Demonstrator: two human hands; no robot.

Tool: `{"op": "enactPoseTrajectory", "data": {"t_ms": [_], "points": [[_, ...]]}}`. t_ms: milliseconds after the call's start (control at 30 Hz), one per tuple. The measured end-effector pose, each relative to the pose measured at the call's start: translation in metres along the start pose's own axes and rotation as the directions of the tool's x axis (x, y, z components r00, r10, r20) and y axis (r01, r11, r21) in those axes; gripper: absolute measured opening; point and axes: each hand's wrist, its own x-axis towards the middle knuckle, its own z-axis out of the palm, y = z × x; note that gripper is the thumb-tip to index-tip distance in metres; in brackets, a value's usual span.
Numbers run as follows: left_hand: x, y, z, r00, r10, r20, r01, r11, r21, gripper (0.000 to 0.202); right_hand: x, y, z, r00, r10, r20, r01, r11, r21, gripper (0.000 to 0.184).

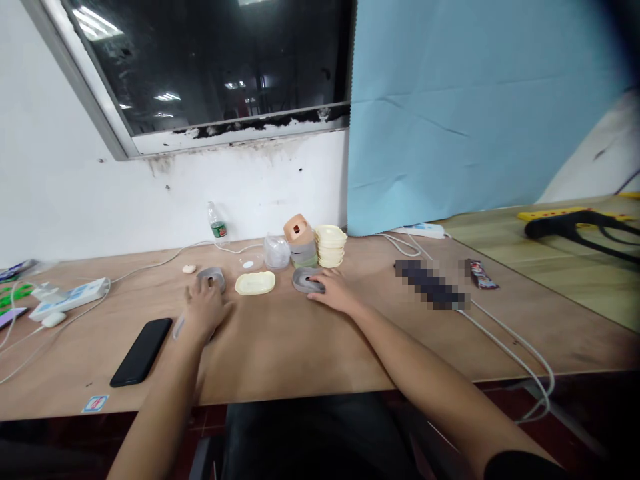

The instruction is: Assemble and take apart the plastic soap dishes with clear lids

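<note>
My left hand [203, 307] rests on the wooden table [280, 347] with its fingertips on a grey ring-shaped dish [213, 275]. My right hand [334, 291] lies flat, its fingers touching a second grey dish [304, 281]. Between the two hands lies a pale yellow oval lid [255, 283]. Behind them stand a stack of grey and tan dishes [300, 241] and a stack of cream bowls [330, 245]. A clear plastic bag [276, 252] sits beside the stacks.
A black phone [141, 351] lies left of my left arm. A white power strip [70, 297] and cables are at far left, a small bottle [217, 223] by the wall, a blurred dark object [431, 285] and a snack wrapper [482, 275] at right.
</note>
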Motion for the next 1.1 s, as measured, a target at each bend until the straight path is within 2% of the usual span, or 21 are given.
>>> {"op": "enactPoseTrajectory", "data": {"t_ms": [67,133,233,333,467,533,633,700,767,867,900,967,1033,1100], "points": [[0.006,0.026,0.002,0.987,0.149,-0.063,-0.150,0.989,-0.013,0.059,-0.001,0.002,0.004,0.999,-0.022,0.046,0.023,1.000,-0.016,0.044],[0.014,0.052,0.008,0.963,0.261,-0.062,-0.263,0.965,-0.020,0.046,-0.001,0.004,0.006,0.998,-0.029,0.057,0.030,0.999,-0.022,0.034],[0.023,0.080,0.021,0.958,0.286,-0.033,-0.288,0.956,-0.060,0.030,0.000,0.008,0.004,0.999,-0.016,0.036,0.017,1.000,-0.025,0.021],[0.022,0.092,0.027,0.949,0.306,-0.074,-0.313,0.943,-0.110,0.030,0.000,0.011,0.001,0.999,-0.036,0.029,0.037,0.999,-0.017,0.012],[0.012,0.093,0.015,0.915,0.333,-0.228,-0.383,0.895,-0.230,0.036,0.000,0.009,-0.004,0.998,0.001,-0.059,0.003,0.997,0.074,0.019],[0.011,0.093,0.007,0.930,0.260,-0.260,-0.342,0.870,-0.355,0.039,-0.001,0.007,-0.007,0.989,0.061,-0.131,-0.038,0.985,0.170,0.025],[0.021,0.101,0.004,0.974,0.140,-0.180,-0.219,0.790,-0.572,0.040,-0.002,0.004,-0.009,0.954,0.170,-0.246,-0.097,0.954,0.285,0.031],[0.032,0.111,0.010,0.985,0.145,-0.093,-0.169,0.724,-0.669,0.038,-0.003,0.003,-0.009,0.904,0.247,-0.348,-0.125,0.933,0.337,0.033],[0.042,0.123,0.019,0.989,0.145,-0.018,-0.115,0.697,-0.708,0.035,-0.002,0.004,-0.010,0.845,0.317,-0.432,-0.138,0.908,0.396,0.033],[0.050,0.139,0.029,0.989,0.149,0.002,-0.101,0.681,-0.725,0.035,0.000,0.007,-0.012,0.788,0.406,-0.463,-0.166,0.864,0.475,0.038],[0.049,0.141,0.031,0.990,0.142,-0.021,-0.112,0.671,-0.733,0.037,0.001,0.009,-0.013,0.787,0.421,-0.451,-0.170,0.850,0.498,0.043],[0.045,0.141,0.033,0.989,0.112,-0.100,-0.148,0.611,-0.778,0.041,0.003,0.012,-0.016,0.818,0.410,-0.403,-0.140,0.822,0.552,0.045],[0.037,0.136,0.034,0.979,0.065,-0.193,-0.200,0.500,-0.843,0.045,0.006,0.014,-0.017,0.881,0.345,-0.325,-0.074,0.777,0.626,0.041],[0.029,0.128,0.033,0.960,0.040,-0.277,-0.270,0.391,-0.880,0.047,0.009,0.015,-0.015,0.940,0.277,-0.201,-0.061,0.714,0.697,0.039]]}}
